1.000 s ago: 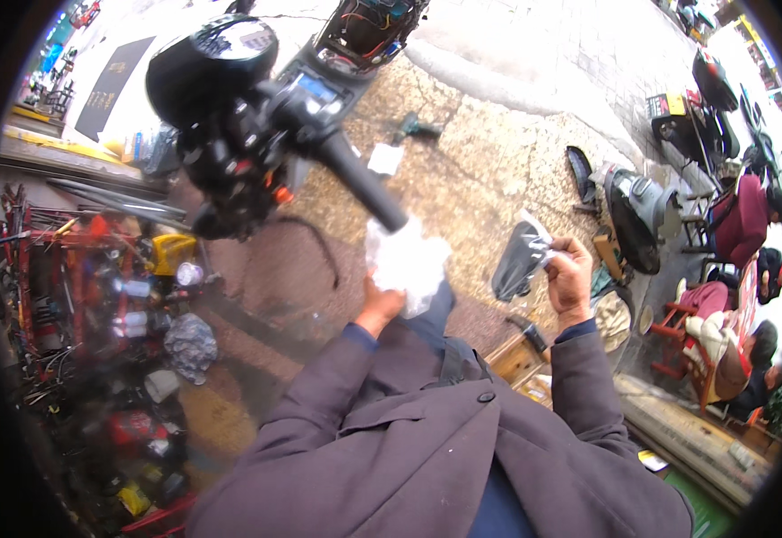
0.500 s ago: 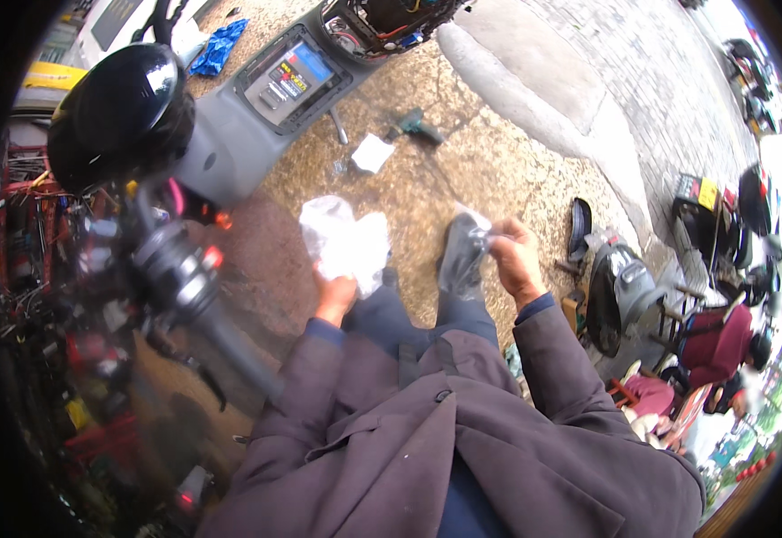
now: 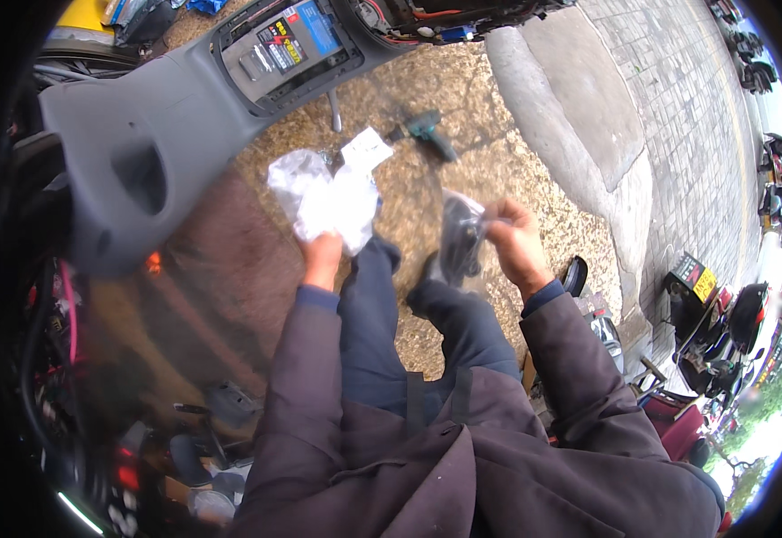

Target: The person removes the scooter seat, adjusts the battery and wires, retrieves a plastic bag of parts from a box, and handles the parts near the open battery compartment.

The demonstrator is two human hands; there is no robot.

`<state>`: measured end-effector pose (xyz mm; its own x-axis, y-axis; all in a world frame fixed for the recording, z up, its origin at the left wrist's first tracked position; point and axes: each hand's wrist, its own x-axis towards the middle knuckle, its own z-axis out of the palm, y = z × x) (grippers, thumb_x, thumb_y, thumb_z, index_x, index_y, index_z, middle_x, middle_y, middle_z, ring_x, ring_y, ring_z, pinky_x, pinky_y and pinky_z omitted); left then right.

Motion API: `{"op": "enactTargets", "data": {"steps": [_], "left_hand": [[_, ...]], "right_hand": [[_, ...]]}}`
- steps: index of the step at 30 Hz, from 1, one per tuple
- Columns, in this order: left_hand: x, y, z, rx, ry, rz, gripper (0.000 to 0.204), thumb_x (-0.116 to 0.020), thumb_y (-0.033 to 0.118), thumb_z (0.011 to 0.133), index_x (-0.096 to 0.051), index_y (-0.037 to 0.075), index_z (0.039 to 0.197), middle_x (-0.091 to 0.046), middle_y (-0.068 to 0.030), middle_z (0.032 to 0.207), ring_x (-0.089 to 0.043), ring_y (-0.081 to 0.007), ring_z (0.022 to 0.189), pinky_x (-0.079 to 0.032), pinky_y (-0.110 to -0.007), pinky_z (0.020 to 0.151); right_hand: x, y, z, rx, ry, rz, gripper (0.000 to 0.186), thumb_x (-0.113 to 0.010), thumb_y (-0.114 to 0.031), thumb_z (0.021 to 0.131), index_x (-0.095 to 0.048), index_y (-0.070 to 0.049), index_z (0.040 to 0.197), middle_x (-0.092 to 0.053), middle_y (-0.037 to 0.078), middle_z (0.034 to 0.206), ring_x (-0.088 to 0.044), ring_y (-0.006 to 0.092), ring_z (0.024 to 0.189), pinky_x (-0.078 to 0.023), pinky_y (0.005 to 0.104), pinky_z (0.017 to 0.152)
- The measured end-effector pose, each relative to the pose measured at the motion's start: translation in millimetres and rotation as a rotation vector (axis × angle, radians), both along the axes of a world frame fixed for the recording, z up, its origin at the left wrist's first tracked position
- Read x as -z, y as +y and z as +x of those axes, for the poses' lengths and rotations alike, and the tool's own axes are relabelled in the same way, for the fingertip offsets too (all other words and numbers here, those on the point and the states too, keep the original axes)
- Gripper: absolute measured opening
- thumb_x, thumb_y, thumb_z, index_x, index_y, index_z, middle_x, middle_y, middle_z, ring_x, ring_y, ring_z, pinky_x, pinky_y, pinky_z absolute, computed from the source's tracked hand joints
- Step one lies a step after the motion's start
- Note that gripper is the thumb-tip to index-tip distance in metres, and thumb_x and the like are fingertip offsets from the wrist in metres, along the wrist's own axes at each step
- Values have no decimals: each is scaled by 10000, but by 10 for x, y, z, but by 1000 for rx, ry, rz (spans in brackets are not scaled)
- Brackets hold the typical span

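My left hand (image 3: 322, 262) is closed on the lower edge of a crumpled white plastic bag (image 3: 326, 204), held out above the ground; its contents, if any, are hidden. Out to the right, my right hand (image 3: 518, 244) pinches the top of a clear plastic bag (image 3: 462, 235). Something dark, perhaps coiled, shows through that bag, but I cannot make out its kind. The bag hangs over my right shoe and lower leg. Just beyond the white bag, a white paper or flat box (image 3: 367, 151) lies on the ground.
A grey scooter body (image 3: 176, 99) stretches across the upper left, its floor panel open over a battery (image 3: 288, 49). A green-and-black cordless drill (image 3: 434, 134) lies on the stone ground. Pale stone slabs (image 3: 579, 99) edge the paving; parked scooters (image 3: 704, 296) stand at right.
My view has turned, and the scooter's mirror and handlebar have left it. My left hand has carried the white bag forward. The clear bag stays in my right hand.
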<state>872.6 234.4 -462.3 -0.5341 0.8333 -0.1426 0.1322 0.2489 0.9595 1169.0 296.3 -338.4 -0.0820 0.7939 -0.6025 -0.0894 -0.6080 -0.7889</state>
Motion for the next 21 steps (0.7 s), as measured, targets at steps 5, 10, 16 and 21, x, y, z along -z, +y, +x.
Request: {"op": "enactTargets", "data": {"steps": [5, 10, 16, 21], "left_hand": [[741, 777, -30, -8, -29, 9, 264, -568, 13, 850, -652, -50, 1092, -710, -119, 1018, -664, -203, 965, -513, -346, 834], [1736, 1384, 40, -18, -20, 37, 258, -584, 18, 823, -664, -51, 1058, -715, -138, 1002, -675, -213, 937, -518, -352, 801], [3184, 1997, 141, -33, 14, 45, 270, -578, -9, 791, -670, -40, 1043, -716, -142, 998, -684, -246, 928, -515, -354, 813], [4120, 2409, 239, -18, 47, 227, 288, -586, -23, 765, -663, -41, 1042, -710, -134, 1003, -674, -250, 961, -502, -362, 860]], "right_hand": [[451, 478, -167, -36, 8, 11, 110, -577, 59, 734, -598, -9, 818, -642, 48, 908, -555, 103, 812, -450, 247, 757], [1342, 927, -348, -47, 67, 41, 129, -569, 67, 735, -610, -4, 835, -657, 58, 944, -572, 106, 834, -463, 247, 770], [2383, 1331, -516, -195, 122, 75, 128, -549, 93, 744, -596, -2, 815, -642, 41, 912, -545, 79, 813, -436, 232, 728], [2723, 1489, -665, -394, 145, 76, 124, -560, 88, 766, -600, 3, 848, -682, 89, 972, -600, 129, 904, -493, 283, 828]]}}
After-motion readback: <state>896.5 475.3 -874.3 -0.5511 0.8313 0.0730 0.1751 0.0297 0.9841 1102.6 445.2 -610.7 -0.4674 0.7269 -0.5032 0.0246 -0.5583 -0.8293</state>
